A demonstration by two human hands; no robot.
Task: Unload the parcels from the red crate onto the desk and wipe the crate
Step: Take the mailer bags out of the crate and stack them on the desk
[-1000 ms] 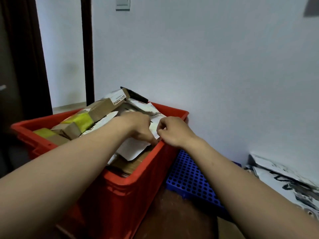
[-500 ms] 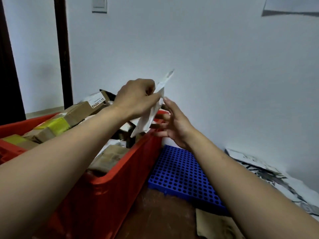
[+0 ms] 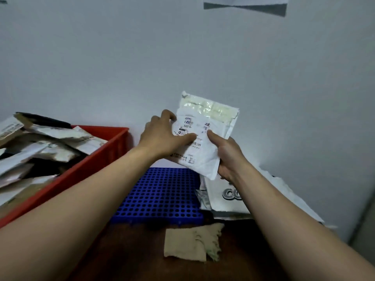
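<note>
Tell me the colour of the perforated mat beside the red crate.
The mat is blue, with a regular grid of round holes; the head view shows it clearly.

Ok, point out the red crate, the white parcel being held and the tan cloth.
red crate (image 3: 115, 145), head view, on its near side wall.
white parcel (image 3: 203, 152), head view, on its front face.
tan cloth (image 3: 185, 244), head view, on its flat left part.

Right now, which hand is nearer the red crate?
Left. The left hand grips the white parcel just right of the red crate; the right hand holds the parcel's lower right edge, farther from the crate.
</note>
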